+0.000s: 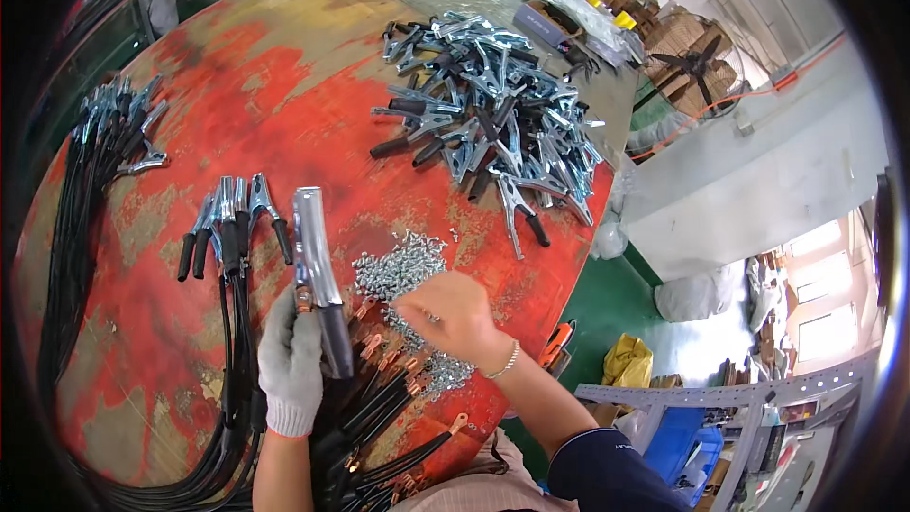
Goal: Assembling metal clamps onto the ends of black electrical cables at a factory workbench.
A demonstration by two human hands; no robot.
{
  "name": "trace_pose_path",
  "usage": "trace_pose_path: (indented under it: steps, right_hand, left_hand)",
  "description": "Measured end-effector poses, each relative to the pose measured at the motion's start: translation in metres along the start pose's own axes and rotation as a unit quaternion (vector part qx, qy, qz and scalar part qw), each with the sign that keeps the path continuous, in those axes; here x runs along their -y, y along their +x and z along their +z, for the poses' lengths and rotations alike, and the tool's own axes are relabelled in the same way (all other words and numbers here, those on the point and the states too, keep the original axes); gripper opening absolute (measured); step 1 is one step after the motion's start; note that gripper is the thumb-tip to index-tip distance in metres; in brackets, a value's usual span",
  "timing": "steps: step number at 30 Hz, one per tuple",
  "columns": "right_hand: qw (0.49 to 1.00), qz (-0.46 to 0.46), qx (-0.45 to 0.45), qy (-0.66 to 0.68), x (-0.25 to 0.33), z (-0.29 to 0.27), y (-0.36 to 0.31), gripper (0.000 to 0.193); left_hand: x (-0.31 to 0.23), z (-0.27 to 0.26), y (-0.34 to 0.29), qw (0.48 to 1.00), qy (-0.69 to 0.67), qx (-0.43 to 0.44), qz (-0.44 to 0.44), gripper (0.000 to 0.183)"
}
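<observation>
My left hand [289,365], in a whitish knit glove, grips a shiny metal battery clamp [315,246] with a black handle grip. The clamp stands upright above the table, and a copper cable lug shows against it by my fingertips. My bare right hand [450,313] is over the edge of a pile of small silver screws [403,264]. Its fingers are curled together; what they hold, if anything, is hidden. Just below lie black cables with copper lugs [389,351]. Left of the glove, several clamps [227,218] are joined to black cables.
A large heap of loose clamps [502,104] covers the table's far right part. More cables with clamps [90,171] lie along the left edge. The worn red table [190,322] has a curved rim. A box [545,24] and a fan [687,66] are farther back.
</observation>
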State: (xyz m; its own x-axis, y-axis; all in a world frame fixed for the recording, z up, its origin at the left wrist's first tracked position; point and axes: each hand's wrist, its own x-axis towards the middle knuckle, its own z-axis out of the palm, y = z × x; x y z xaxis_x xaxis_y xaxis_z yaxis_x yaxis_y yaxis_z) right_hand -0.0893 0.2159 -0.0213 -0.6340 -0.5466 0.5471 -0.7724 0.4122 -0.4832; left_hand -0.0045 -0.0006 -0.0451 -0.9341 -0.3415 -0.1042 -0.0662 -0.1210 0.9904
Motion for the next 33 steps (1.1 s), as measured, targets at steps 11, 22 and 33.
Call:
trace_pose_path:
  steps: [11,22,33]
  right_hand:
    - [0.926,0.274,-0.001,-0.26,-0.148,-0.069,-0.051,0.067]
    - [0.831,0.391,-0.149,0.367,-0.118,-0.089,-0.033,0.058]
    - [0.573,0.272,-0.212,0.744,-0.05,-0.071,-0.049,0.04]
  left_hand:
    - [-0.037,-0.017,0.024,0.804,0.594,0.004,0.006,0.044]
    - [-0.025,-0.046,0.054,0.641,0.765,-0.065,-0.01,0.034]
    - [-0.03,-0.001,0.002,0.726,0.662,0.104,0.155,0.018]
